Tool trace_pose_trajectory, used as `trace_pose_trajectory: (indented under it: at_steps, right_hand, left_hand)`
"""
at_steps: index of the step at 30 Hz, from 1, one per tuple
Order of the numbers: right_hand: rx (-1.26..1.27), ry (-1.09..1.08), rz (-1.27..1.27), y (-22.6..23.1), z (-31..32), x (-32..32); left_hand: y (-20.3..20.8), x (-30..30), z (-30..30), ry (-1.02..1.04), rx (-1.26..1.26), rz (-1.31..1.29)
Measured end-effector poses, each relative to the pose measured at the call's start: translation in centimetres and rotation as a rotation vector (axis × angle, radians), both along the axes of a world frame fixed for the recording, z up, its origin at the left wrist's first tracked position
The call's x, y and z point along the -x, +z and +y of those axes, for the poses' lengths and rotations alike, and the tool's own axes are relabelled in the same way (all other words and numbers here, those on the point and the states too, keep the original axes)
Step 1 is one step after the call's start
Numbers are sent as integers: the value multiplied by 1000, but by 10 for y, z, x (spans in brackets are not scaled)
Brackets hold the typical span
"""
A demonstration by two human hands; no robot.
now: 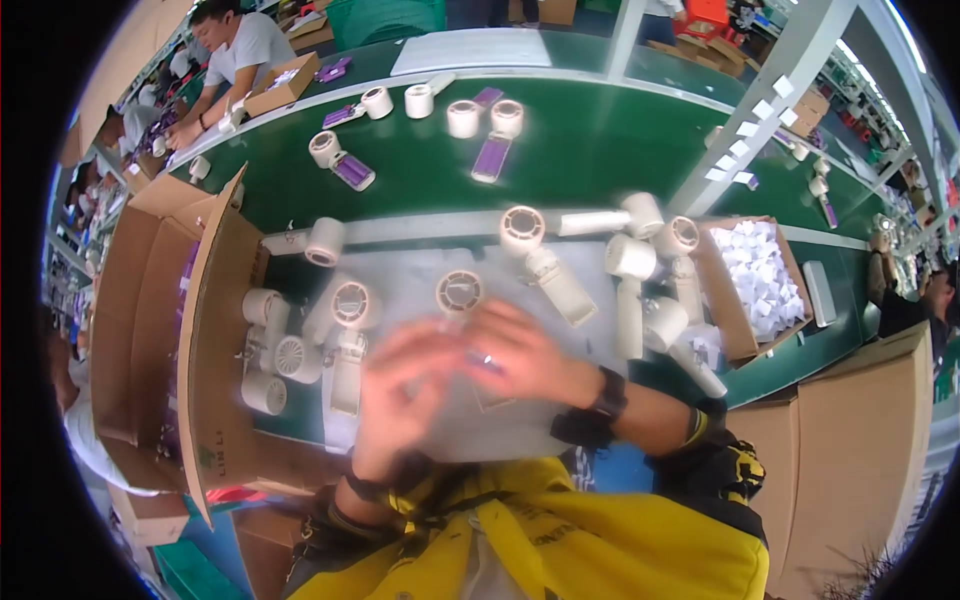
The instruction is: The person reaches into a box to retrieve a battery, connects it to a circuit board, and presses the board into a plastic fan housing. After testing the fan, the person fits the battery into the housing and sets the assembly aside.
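Note:
A white handheld fan [459,292] lies on the pale mat [430,440], its round grille facing up and its handle mostly hidden under my hands. My left hand [405,385] is over the handle's left side, fingers bent inward and blurred. My right hand [525,355] meets it from the right with its fingers curled together. Something small and shiny shows at the right fingertips, too smeared to name. Left of my hands lies another fan [350,305] with its handle toward me; to the upper right, a fan [522,230] has its handle slanting toward me.
More white fans [632,258] cluster at right, others [265,393] at left. A tall open carton [225,350] stands left; a box of folded white papers [755,280] sits right. Fans with purple inner parts [492,157] lie on the green belt [420,160] beyond a metal rail.

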State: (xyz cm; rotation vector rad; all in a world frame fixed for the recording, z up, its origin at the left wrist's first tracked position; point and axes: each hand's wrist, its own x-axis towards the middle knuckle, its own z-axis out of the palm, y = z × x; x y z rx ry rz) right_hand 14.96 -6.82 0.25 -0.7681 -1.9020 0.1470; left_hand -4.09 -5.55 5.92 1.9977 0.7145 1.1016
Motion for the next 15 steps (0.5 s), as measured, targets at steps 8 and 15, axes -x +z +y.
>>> trace_pose_trajectory:
  at_steps: [8,15]
  right_hand:
    - [529,-166,193,-6,-3,-24]
    - [537,-162,33,-12,2,-15]
  left_hand:
    - [-44,-12,12,-41,371,334]
    - [-48,-7,21,-34,541,276]
